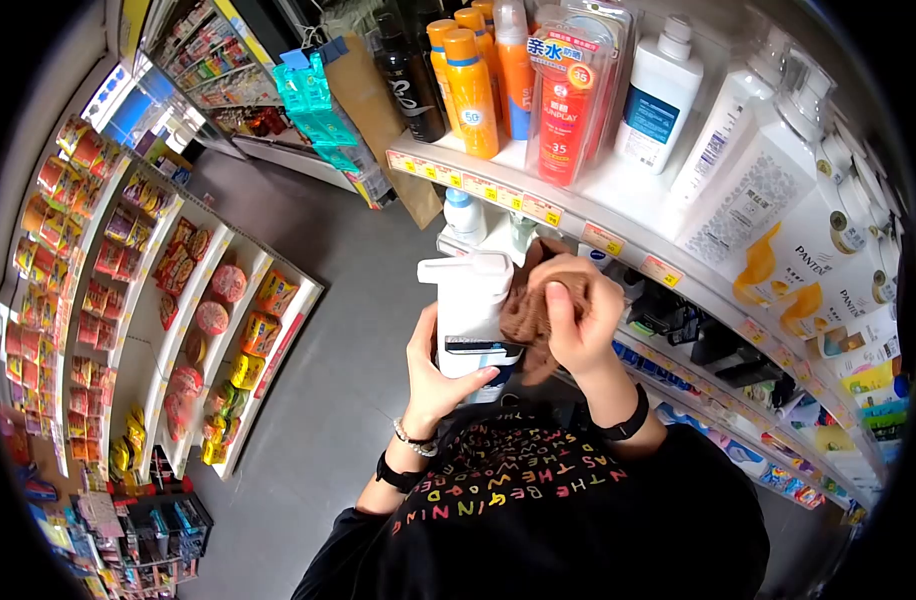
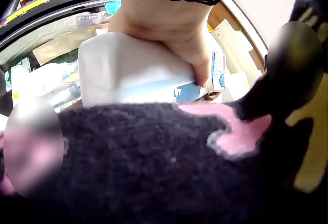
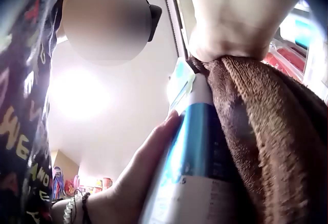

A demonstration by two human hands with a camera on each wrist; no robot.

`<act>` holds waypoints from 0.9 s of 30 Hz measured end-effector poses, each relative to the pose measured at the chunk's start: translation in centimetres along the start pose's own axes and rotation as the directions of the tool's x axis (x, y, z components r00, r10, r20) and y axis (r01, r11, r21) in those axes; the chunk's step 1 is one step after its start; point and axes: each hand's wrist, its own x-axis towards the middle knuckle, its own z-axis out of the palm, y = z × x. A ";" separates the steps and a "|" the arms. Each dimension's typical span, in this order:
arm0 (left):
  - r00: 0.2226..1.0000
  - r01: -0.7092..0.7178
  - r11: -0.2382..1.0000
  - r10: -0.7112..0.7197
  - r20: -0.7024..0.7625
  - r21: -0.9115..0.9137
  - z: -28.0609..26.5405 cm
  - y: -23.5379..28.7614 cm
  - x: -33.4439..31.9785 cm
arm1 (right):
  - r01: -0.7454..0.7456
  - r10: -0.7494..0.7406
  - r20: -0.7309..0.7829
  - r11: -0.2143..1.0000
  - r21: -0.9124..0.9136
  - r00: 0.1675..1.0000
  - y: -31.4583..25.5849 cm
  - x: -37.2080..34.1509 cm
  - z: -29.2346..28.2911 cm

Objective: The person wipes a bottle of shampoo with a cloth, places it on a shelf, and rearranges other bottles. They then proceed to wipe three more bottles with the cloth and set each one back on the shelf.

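In the head view my left hand [image 1: 436, 378] grips a white pump bottle [image 1: 460, 312] with a blue label, held in front of my chest. Its thumb lies across the front near the label. My right hand [image 1: 586, 318] clutches a bunched brown cloth [image 1: 533, 315] at the bottle's right side. From the right wrist, the cloth [image 3: 271, 137] hangs in folds along the bottle [image 3: 197, 137], below the right hand [image 3: 236, 24]. In the left wrist view, the bottle's white body [image 2: 110, 73] shows under the left hand [image 2: 169, 24], partly covered by the dark shirt.
A shelf edge with price tags [image 1: 603, 238] runs close beyond my hands. On it stand orange sunscreen bottles [image 1: 470, 95], a red sunscreen pack [image 1: 566, 110], a white pump bottle [image 1: 661, 95] and large shampoo bottles [image 1: 753, 190]. Snack shelves [image 1: 133, 340] line the left, across the grey floor [image 1: 323, 340].
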 end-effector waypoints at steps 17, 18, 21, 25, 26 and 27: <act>0.996 0.088 0.935 -0.075 0.051 -0.344 1.8 1.7 5.1 | -0.479 0.486 0.460 0.866 -0.141 0.743 1.3 -6.6 -4.0; 0.993 0.102 0.934 -0.073 0.095 -0.343 1.9 1.6 5.8 | -0.472 0.471 0.451 0.874 -0.119 0.758 0.9 -6.6 -4.3; 0.995 0.038 0.915 0.001 0.096 -0.401 4.3 2.1 7.7 | -0.474 0.489 0.467 0.866 -0.159 0.737 -0.4 -6.7 -4.6; 0.987 -0.027 0.902 0.093 0.134 -0.431 7.6 3.6 10.6 | -0.451 0.470 0.452 0.879 -0.158 0.758 -1.1 -7.4 -5.2; 0.984 -0.025 0.898 0.100 0.149 -0.439 8.2 3.9 11.2 | -0.444 0.469 0.428 0.881 -0.163 0.773 -1.4 -7.4 -5.7; 0.979 -0.062 0.903 0.138 0.150 -0.424 8.7 4.1 11.6 | -0.438 0.467 0.406 0.883 -0.167 0.786 -1.8 -7.4 -6.3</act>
